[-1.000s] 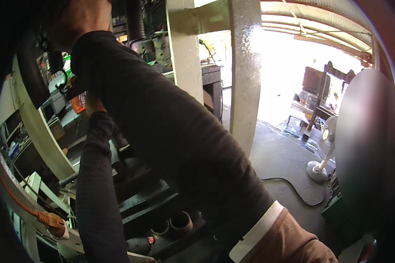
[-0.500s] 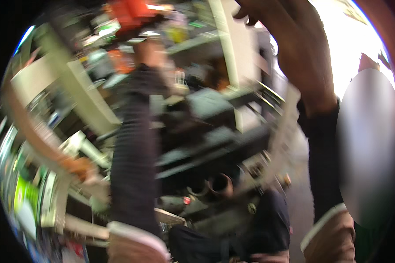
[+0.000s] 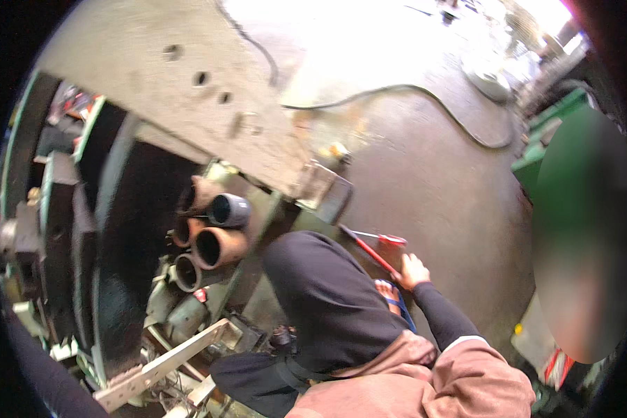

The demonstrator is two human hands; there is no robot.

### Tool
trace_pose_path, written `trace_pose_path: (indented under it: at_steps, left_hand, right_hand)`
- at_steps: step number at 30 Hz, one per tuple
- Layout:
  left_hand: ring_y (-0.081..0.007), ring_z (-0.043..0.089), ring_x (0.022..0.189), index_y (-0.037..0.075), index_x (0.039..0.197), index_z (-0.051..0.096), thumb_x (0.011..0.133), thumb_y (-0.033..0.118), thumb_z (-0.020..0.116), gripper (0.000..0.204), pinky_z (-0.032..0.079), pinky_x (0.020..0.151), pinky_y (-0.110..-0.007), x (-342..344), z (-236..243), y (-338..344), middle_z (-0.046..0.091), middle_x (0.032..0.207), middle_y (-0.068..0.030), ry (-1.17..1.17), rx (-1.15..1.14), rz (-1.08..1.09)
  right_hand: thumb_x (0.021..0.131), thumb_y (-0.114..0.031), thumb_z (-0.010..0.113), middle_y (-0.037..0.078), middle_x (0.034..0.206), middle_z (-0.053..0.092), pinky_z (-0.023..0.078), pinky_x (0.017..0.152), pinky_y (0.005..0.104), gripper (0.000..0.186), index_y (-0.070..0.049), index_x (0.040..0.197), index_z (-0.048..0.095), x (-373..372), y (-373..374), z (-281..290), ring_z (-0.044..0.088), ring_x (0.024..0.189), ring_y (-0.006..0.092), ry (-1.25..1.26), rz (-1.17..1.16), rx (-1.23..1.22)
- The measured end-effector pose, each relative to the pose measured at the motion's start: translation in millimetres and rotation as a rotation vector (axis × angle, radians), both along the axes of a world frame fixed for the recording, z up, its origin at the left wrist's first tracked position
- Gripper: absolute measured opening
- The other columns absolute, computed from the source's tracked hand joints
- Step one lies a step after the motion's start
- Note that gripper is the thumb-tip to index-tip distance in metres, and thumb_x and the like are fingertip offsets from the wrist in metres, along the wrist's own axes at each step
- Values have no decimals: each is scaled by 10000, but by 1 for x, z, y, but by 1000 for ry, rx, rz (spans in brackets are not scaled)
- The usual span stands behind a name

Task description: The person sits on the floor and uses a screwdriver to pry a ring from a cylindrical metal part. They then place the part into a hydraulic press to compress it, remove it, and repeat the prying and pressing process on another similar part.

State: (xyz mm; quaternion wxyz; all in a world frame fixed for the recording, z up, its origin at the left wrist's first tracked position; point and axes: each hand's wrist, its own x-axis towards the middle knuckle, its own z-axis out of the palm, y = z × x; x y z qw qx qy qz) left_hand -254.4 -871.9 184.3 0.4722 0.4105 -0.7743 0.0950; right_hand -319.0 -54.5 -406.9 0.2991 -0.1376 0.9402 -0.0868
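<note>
My right hand (image 3: 414, 272) is low over the floor beside my foot, its fingers closed around the near end of a long red tool (image 3: 377, 255) with a dark far tip. Beside that, a thin metal shaft ends in a second red grip (image 3: 392, 240); I cannot tell whether the two are one tool. My left hand is out of view. A dark shape at the lower left edge may be its sleeve (image 3: 45, 373).
Several pipe pieces (image 3: 219, 247) are stacked left of my knee, under a pale steel beam with holes (image 3: 200, 78). Dark machine frames (image 3: 143, 230) stand at left. A black cable (image 3: 425, 90) crosses the concrete floor (image 3: 453, 202). A green metal object (image 3: 550, 129) stands at right.
My view has swung from cluttered shelves to the floor. Both raised arms have left their places; the right hand is now low at the red tool, and the left hand is out of sight.
</note>
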Motion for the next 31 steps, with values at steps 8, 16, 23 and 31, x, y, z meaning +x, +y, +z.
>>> trace_pose_path:
  at_steps: [8, 16, 23, 31]
  left_hand:
    - [-458, 631, 1022, -74, 1281, 462, 1010, 333, 546, 497, 493, 926, -562, 11, 98, 60, 645, 1139, -299, 448, -140, -283]
    - [-422, 677, 1033, 157, 1247, 641, 981, 348, 538, 344, 551, 854, -574, 2, 74, 134, 667, 1213, -205, 275, -267, -65]
    - [-440, 701, 1023, 131, 1235, 669, 994, 374, 506, 379, 561, 879, -578, -3, 90, 161, 708, 1181, -226, 289, 27, -82]
    - [-404, 748, 922, 115, 1107, 739, 946, 415, 570, 380, 606, 815, -525, -3, 82, 132, 756, 1026, -212, 363, -97, -39]
  right_hand:
    - [1017, -317, 574, 226, 1389, 630, 468, 1089, 444, 506, -109, 1475, 521, -2, 34, 4, 594, 1303, 390, 202, 189, -868]
    - [1004, -322, 654, 40, 767, 644, 449, 557, 310, 232, -91, 1023, 641, -53, 51, 89, 596, 644, 142, -457, -256, -1005]
    - [1023, -414, 640, -45, 709, 523, 380, 501, 290, 307, -114, 1003, 580, -95, -87, 368, 478, 585, 97, 25, -248, -1537]
    - [1018, -296, 609, 2, 747, 554, 400, 433, 233, 280, -37, 1123, 592, -51, -150, 658, 494, 519, 95, 671, 492, -2011]
